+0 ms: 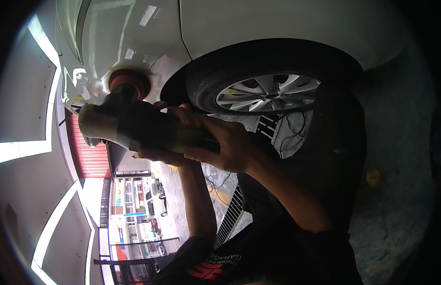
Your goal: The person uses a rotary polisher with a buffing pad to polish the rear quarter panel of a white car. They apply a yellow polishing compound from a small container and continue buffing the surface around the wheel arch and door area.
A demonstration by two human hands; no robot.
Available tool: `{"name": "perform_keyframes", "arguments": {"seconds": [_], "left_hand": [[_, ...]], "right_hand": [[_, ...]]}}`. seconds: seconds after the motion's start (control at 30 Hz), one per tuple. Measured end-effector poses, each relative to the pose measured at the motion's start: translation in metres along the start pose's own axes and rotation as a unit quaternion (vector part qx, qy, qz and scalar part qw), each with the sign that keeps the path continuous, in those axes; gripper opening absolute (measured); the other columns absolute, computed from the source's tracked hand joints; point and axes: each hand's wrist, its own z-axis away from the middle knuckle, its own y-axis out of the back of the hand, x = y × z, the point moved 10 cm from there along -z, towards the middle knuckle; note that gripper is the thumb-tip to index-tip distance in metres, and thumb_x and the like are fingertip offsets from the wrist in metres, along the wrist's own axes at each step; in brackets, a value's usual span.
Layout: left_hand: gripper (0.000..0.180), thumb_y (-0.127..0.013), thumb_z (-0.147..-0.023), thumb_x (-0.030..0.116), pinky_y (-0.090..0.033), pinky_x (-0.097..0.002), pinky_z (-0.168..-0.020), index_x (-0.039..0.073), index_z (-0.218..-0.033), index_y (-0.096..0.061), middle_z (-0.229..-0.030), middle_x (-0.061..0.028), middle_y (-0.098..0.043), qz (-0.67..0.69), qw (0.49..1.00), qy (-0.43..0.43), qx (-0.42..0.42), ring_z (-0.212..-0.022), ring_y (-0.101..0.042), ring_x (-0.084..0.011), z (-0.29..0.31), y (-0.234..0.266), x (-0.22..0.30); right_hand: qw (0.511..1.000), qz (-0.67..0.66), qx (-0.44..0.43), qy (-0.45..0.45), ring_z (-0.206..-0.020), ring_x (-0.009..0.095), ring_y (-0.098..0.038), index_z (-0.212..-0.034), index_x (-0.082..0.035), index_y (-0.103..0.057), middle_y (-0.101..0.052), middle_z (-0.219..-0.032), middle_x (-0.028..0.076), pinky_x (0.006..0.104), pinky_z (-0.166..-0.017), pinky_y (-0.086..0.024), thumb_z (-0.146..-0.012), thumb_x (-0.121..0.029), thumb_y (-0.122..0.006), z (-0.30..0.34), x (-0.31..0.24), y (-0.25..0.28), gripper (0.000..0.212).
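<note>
A power polisher [158,128] with a dark body and a tan, cloth-like covering at one end is held in both my hands. Its round red pad [140,81] sits against the glossy, light-coloured car panel [154,42], left of the wheel. My right hand [225,140] wraps around the rear of the body, thumb on the near side and fingertips over the top. Underneath, my left hand [170,157] grips the tool farther forward, most of its fingers hidden behind it. A small pale smear [95,87] shows on the panel beside the pad.
The car's tyre [201,90] and silver wheel [272,92] lie close to my right hand. My dark-trousered leg [339,152] is at the right. A cable [296,137] loops near a floor grating [230,216]. A round yellowish thing [374,176] lies on the grey floor.
</note>
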Motion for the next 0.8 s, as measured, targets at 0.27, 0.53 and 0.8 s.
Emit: {"name": "perform_keyframes", "arguments": {"seconds": [0.27,0.53,0.8], "left_hand": [[0.101,-0.090,-0.077,0.060,-0.052,-0.0411,-0.103,0.000,-0.147,-0.047,-0.124,-0.0103,-0.061,-0.052,0.997,0.061,0.020,-0.113,-0.062,-0.0233,-0.015,-0.053,-0.022],[0.113,-0.095,-0.065,0.069,-0.049,-0.0392,-0.108,0.005,-0.146,-0.048,-0.129,-0.0069,-0.059,-0.063,0.983,0.043,0.167,-0.123,-0.059,-0.0219,0.006,-0.032,-0.025],[0.104,-0.073,-0.082,0.081,-0.049,-0.0413,-0.107,0.006,-0.148,-0.045,-0.132,-0.0104,-0.056,-0.015,1.000,0.010,-0.022,-0.120,-0.058,-0.0239,-0.023,-0.093,-0.025]], "right_hand": [[0.977,-0.184,0.083,0.070,-0.127,0.033,-0.069,-0.161,-0.009,-0.045,-0.066,-0.143,0.021,0.0451,-0.107,-0.055,-0.088,-0.038,-0.083,0.023,-0.009,0.046,0.087],[0.980,-0.187,0.030,0.054,-0.120,0.034,-0.073,-0.160,-0.008,-0.046,-0.072,-0.133,0.021,0.0448,-0.103,-0.056,-0.088,-0.042,-0.084,0.019,-0.009,0.051,0.089],[0.995,-0.097,0.021,0.025,-0.113,0.037,-0.075,-0.159,-0.007,-0.047,-0.075,-0.122,0.022,0.0461,-0.099,-0.059,-0.087,-0.044,-0.085,0.018,-0.038,0.081,0.089]]}}
